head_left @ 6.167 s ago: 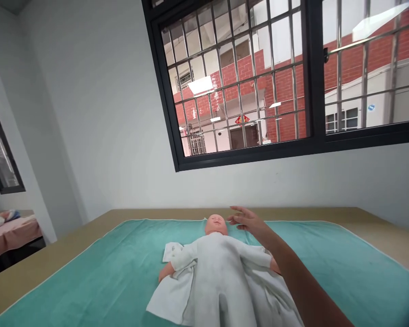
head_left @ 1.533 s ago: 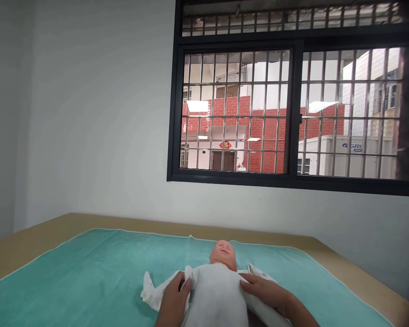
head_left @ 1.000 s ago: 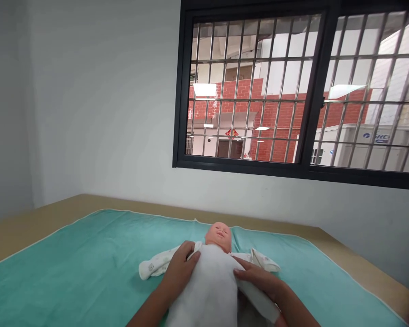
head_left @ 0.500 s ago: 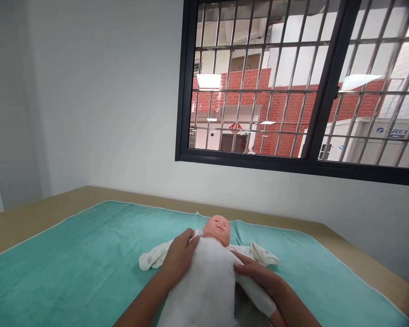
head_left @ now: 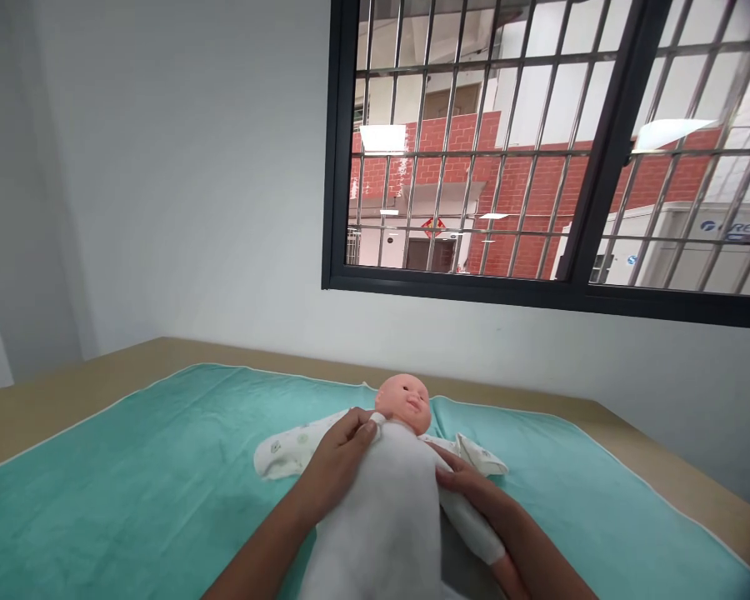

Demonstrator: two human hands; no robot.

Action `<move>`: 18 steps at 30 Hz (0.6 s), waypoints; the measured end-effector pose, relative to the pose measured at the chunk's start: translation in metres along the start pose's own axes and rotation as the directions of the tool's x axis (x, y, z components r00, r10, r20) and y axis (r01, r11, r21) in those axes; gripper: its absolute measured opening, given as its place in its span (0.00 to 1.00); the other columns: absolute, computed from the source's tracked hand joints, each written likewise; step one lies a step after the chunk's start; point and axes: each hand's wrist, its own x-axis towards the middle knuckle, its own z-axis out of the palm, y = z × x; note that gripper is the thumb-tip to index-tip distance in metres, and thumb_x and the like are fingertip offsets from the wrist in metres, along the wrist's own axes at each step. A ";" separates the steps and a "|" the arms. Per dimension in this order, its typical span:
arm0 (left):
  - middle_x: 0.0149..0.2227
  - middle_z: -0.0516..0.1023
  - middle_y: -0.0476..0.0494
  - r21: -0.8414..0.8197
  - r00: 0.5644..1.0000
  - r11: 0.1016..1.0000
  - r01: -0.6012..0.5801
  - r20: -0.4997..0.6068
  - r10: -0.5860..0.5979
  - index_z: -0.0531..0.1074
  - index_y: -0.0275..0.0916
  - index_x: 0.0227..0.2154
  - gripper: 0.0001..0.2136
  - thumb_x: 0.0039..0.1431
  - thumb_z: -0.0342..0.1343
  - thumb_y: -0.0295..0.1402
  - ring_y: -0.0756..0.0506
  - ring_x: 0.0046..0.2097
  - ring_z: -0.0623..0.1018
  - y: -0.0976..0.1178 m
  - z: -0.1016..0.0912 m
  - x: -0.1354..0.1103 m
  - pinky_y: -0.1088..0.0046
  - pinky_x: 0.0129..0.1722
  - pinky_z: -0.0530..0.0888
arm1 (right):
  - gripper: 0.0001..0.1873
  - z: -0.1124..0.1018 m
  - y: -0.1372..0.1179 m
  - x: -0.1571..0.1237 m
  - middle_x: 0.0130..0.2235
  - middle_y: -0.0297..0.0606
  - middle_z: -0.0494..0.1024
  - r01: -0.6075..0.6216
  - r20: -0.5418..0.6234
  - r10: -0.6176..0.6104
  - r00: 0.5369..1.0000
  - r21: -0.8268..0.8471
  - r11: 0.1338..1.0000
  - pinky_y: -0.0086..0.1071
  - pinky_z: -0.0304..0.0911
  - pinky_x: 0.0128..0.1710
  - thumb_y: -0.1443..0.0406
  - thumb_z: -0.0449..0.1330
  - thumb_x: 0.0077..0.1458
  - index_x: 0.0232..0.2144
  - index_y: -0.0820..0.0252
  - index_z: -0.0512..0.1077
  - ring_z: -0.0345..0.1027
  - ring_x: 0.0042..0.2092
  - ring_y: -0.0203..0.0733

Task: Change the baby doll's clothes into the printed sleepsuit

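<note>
— How is the doll (head_left: pixel 403 402) held?

— Face up on the green sheet (head_left: pixel 181 475), with both hands set at its shoulders. The white garment (head_left: pixel 384 504) is pinched beside the doll's neck by the left hand (head_left: pixel 341 458). The opposite shoulder is clasped by the right hand (head_left: pixel 478 496), thumb on top; how far the fingers are tucked beneath cannot be told, nor whether the doll's back is lifted

— How is this best done?

— The garment is best eased from the doll's shoulder in small pulls, with its trunk steadied by the right hand so that the head is not jolted. Care is advised with the patterned cloth (head_left: pixel 291 450), spread beside both its shoulders, as it could be dragged along

— And room?

— The sheet is spread widely on both sides of the doll. Beyond its head, only a narrow strip of table top (head_left: pixel 100 383) is left before the wall (head_left: pixel 225 208), so sideways movement is preferred
</note>
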 end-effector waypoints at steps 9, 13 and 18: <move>0.28 0.64 0.53 0.038 0.993 0.997 0.070 0.094 -0.073 0.59 0.41 0.25 0.17 0.62 0.44 0.49 0.48 0.34 0.64 -0.009 0.000 -0.003 0.74 0.37 0.63 | 0.36 0.020 -0.008 0.001 0.55 0.39 0.72 -0.101 0.058 0.107 0.993 -0.101 0.990 0.42 0.58 0.57 0.49 0.63 0.49 0.59 0.51 0.64 0.64 0.56 0.52; 0.34 0.69 0.49 0.284 0.992 0.958 0.028 0.109 -0.061 0.64 0.41 0.26 0.14 0.61 0.44 0.44 0.46 0.38 0.68 -0.020 -0.004 0.003 0.72 0.40 0.63 | 0.34 0.016 -0.006 0.004 0.54 0.40 0.73 -0.072 0.078 0.085 0.993 -0.155 0.985 0.42 0.59 0.56 0.49 0.62 0.51 0.57 0.54 0.66 0.65 0.55 0.52; 0.29 0.69 0.49 0.616 0.996 0.784 0.073 -0.011 -0.085 0.62 0.42 0.22 0.13 0.60 0.45 0.41 0.46 0.31 0.67 -0.017 -0.014 0.005 0.71 0.32 0.60 | 0.33 0.005 -0.006 0.004 0.58 0.40 0.69 -0.057 0.057 0.080 0.995 -0.334 0.941 0.41 0.55 0.58 0.50 0.61 0.52 0.57 0.55 0.67 0.61 0.58 0.50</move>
